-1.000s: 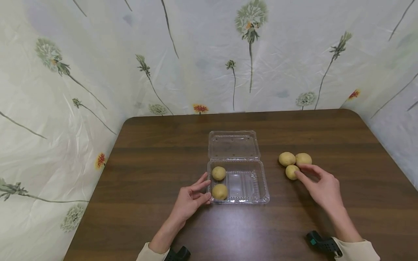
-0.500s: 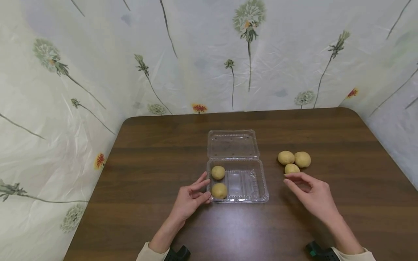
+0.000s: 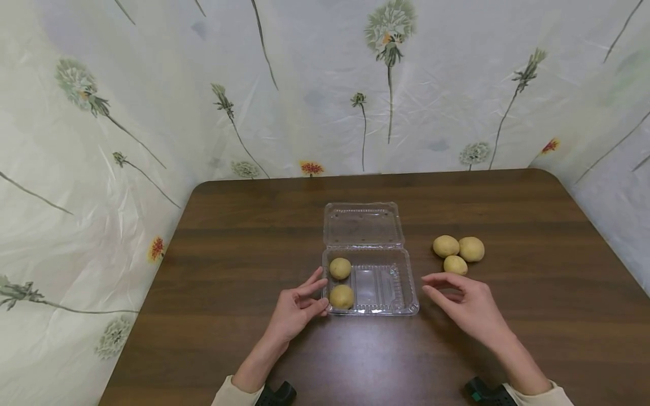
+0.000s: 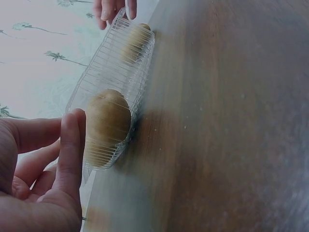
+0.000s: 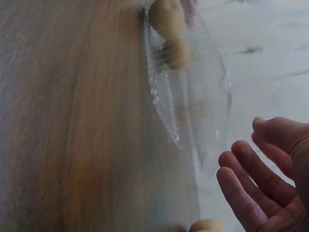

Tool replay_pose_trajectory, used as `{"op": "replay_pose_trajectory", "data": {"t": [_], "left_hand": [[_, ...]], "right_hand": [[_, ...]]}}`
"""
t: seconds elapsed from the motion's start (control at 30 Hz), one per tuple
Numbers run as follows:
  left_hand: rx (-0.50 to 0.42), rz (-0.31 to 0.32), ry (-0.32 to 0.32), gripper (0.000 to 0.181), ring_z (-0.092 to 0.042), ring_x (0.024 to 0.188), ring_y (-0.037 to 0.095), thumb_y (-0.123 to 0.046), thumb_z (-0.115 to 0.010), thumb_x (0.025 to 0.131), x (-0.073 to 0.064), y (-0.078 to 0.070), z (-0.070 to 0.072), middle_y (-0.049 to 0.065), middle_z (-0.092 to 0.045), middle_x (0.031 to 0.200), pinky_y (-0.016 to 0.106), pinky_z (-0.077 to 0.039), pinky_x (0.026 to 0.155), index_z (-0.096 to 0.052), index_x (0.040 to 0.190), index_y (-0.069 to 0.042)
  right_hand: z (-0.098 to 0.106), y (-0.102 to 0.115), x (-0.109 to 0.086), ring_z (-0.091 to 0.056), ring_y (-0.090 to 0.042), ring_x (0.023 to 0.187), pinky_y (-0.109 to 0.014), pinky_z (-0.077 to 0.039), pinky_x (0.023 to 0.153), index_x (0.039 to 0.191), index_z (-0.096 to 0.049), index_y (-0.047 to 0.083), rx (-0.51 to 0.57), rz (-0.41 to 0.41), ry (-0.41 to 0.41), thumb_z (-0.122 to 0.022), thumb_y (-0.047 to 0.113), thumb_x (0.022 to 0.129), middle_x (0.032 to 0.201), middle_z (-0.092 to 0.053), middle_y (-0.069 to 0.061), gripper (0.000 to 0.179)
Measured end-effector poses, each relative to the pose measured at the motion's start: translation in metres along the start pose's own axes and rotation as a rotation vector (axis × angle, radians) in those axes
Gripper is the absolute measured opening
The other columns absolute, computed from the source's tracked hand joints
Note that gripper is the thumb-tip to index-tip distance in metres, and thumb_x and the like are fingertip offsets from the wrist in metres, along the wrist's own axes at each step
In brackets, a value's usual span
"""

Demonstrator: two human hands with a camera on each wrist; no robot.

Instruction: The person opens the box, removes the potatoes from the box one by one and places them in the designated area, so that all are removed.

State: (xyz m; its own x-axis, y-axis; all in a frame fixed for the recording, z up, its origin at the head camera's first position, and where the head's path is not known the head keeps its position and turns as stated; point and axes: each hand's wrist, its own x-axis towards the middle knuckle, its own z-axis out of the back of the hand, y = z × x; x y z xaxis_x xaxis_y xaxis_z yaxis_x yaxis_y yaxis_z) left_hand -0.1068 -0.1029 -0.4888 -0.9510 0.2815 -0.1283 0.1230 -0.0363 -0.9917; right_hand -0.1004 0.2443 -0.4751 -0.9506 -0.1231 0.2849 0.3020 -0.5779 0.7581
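Observation:
A clear plastic clamshell container (image 3: pixel 378 282) stands on the table with its lid (image 3: pixel 363 224) laid back. Two potatoes are in it along the left side: a far potato (image 3: pixel 340 268) and a near potato (image 3: pixel 342 297). My left hand (image 3: pixel 294 310) holds the left edge of the container between thumb and fingers. Just off the container's right side is my right hand (image 3: pixel 469 301), above the table, its fingers loosely bent and nothing in them. Beyond that hand three more potatoes lie close together: a left one (image 3: pixel 446 246), a right one (image 3: pixel 471 249) and a near one (image 3: pixel 455 265).
The brown wooden table (image 3: pixel 244 237) has rounded far corners. Behind and beside it hangs a pale sheet (image 3: pixel 304 84) printed with flowers. A dark strap device (image 3: pixel 276 393) sits at the left wrist, and another dark device (image 3: pixel 487 392) at the right wrist.
My right hand has left the three potatoes at the right with nothing in it and moved left, toward the container. The left hand and the container have stayed in place.

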Motion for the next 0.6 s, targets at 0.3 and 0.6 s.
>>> {"op": "replay_pose_trajectory", "data": {"t": [0.3, 0.6], "left_hand": [[0.006, -0.009, -0.001, 0.047, -0.070, 0.081, 0.021, -0.003, -0.071, 0.089, 0.000, -0.001, 0.000, -0.003, -0.040, 0.152, 0.023, -0.056, 0.076, -0.058, 0.134, 0.000], [-0.001, -0.019, 0.004, 0.047, -0.070, 0.082, 0.019, -0.003, -0.071, 0.089, 0.000, 0.000, 0.000, 0.002, -0.039, 0.153, 0.023, -0.055, 0.078, -0.057, 0.134, 0.002]], "right_hand": [[-0.007, 0.012, 0.007, -0.069, -0.011, 0.089, -0.018, -0.054, 0.078, 0.103, -0.073, 0.011, 0.072, 0.057, 0.056, -0.075, 0.007, 0.087, 0.098, -0.072, 0.003, 0.017], [-0.015, 0.015, 0.012, -0.069, -0.012, 0.086, -0.023, -0.056, 0.076, 0.100, -0.073, 0.007, 0.065, 0.123, 0.035, -0.077, -0.003, 0.082, 0.095, -0.073, -0.003, 0.021]]}}
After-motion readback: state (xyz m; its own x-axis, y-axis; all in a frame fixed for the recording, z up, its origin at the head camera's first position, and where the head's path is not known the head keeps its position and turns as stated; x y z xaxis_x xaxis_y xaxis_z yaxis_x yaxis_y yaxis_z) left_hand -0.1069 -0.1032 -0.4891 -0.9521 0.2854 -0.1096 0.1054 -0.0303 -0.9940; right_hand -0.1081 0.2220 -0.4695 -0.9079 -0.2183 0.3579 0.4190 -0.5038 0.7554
